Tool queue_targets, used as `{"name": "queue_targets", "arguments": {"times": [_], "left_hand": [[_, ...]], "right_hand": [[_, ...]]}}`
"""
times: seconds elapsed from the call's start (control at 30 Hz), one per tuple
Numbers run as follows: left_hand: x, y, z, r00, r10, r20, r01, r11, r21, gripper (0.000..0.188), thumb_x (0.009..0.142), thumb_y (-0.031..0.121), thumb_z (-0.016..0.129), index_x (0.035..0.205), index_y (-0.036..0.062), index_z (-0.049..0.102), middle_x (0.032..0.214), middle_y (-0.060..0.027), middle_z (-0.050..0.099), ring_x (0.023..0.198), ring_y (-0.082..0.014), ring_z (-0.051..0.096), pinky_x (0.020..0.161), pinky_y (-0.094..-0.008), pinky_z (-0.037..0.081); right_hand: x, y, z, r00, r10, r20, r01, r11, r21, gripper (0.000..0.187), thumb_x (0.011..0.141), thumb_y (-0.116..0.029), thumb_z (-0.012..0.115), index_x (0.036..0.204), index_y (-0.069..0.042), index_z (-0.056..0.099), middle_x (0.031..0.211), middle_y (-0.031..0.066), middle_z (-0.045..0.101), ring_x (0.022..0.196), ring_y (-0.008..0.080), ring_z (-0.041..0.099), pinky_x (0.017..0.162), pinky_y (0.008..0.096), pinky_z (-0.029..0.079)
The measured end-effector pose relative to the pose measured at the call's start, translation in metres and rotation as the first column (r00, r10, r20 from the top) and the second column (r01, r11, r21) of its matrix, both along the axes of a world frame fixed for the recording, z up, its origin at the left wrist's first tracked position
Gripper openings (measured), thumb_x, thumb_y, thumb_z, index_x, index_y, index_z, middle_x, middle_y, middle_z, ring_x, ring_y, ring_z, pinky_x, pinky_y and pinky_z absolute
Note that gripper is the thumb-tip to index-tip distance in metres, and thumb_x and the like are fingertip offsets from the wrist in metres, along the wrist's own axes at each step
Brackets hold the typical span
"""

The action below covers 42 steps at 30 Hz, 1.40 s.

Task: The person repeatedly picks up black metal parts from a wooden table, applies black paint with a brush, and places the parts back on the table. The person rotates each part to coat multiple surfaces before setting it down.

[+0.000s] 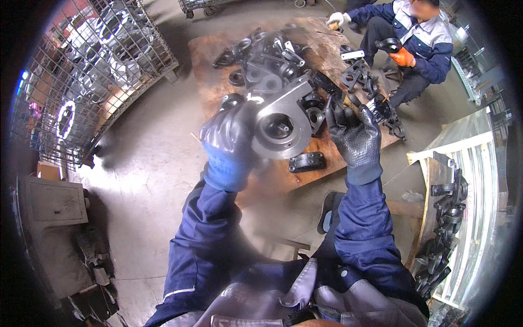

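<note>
My left hand (226, 133), in a dark coated glove with a blue cuff, is closed on a grey metal housing (299, 117). The housing has a round bore, a flat arm-like flange at its upper right, and is held up above the board. To its right my right hand (354, 133), in a black textured glove, is raised with fingers apart and slightly curled, not touching the housing. Dark parts and a tan patch show behind its fingertips. Below the housing a black ring-shaped part (306, 162) lies on the wooden board (212, 54).
Many black metal parts (267, 76) are heaped on the board. A co-worker (414, 43) with an orange glove sits at the far right, holding a black part. A wire cage (109, 71) of grey castings stands left. A crate (463, 163) and black parts (449, 218) are at right.
</note>
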<state>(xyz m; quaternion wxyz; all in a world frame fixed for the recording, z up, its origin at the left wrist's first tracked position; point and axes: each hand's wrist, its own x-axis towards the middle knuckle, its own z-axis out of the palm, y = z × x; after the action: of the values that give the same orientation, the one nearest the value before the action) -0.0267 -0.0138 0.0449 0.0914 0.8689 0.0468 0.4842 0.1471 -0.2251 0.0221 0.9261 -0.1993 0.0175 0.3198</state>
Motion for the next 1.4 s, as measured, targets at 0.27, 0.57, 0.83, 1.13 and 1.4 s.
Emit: {"name": "queue_targets", "arguments": {"times": [0.27, 0.57, 0.83, 1.13, 1.4], "left_hand": [[-0.012, -0.009, 0.028, 0.998, -0.017, 0.055, 0.006, 0.982, 0.19, 0.028, 0.069, 0.013, 0.068, 0.096, 0.0093, 0.068, 0.096, -0.0067, 0.072, 0.09, -0.0233, 0.07, 0.083, -0.0409, 0.057], [-0.019, -0.011, 0.046, 0.987, -0.115, 0.116, 0.078, 0.956, 0.283, 0.035, 0.066, 0.013, 0.069, 0.101, 0.0112, 0.067, 0.102, -0.0074, 0.07, 0.091, -0.0249, 0.071, 0.07, -0.0362, 0.059], [-0.021, -0.01, 0.025, 0.996, 0.012, 0.092, -0.055, 0.876, 0.48, 0.044, 0.072, 0.017, 0.066, 0.115, 0.0215, 0.065, 0.104, 0.0012, 0.069, 0.09, -0.0172, 0.069, 0.078, -0.0327, 0.055], [-0.014, 0.003, -0.02, 0.988, 0.097, -0.124, -0.023, 0.871, 0.492, 0.039, 0.072, 0.02, 0.067, 0.111, 0.0224, 0.068, 0.099, 0.0008, 0.069, 0.086, -0.0192, 0.069, 0.071, -0.0383, 0.057], [0.006, -0.027, -0.074, 0.694, -0.719, -0.03, 0.334, 0.359, -0.872, 0.063, 0.072, 0.023, 0.079, 0.126, 0.0044, 0.054, 0.105, -0.0118, 0.064, 0.094, -0.0246, 0.064, 0.08, -0.037, 0.053]], "right_hand": [[0.011, -0.012, 0.001, 0.995, 0.089, -0.047, -0.081, 0.986, 0.147, 0.028, 0.095, -0.02, 0.055, 0.113, 0.0, 0.063, 0.087, 0.0172, 0.065, 0.092, 0.0327, 0.063, 0.105, 0.0549, 0.042], [0.003, -0.012, 0.006, 0.996, 0.044, 0.078, -0.054, 0.99, 0.127, 0.02, 0.092, -0.014, 0.059, 0.103, 0.001, 0.067, 0.089, 0.019, 0.068, 0.093, 0.0344, 0.066, 0.105, 0.0559, 0.043], [0.021, -0.038, 0.006, 0.994, 0.026, 0.11, -0.03, 0.999, 0.035, 0.022, 0.093, -0.014, 0.059, 0.109, -0.003, 0.069, 0.085, 0.0136, 0.072, 0.087, 0.0299, 0.069, 0.102, 0.0541, 0.045], [0.034, -0.091, 0.004, 0.991, 0.018, 0.135, -0.026, 0.998, 0.056, 0.025, 0.093, -0.018, 0.06, 0.112, -0.004, 0.067, 0.088, 0.0118, 0.072, 0.085, 0.0306, 0.07, 0.097, 0.055, 0.048], [0.036, -0.118, 0.008, 0.995, -0.09, 0.044, 0.084, 0.988, 0.13, 0.024, 0.094, -0.016, 0.058, 0.108, 0.002, 0.067, 0.097, 0.0167, 0.072, 0.097, 0.0327, 0.069, 0.102, 0.0536, 0.048]]}}
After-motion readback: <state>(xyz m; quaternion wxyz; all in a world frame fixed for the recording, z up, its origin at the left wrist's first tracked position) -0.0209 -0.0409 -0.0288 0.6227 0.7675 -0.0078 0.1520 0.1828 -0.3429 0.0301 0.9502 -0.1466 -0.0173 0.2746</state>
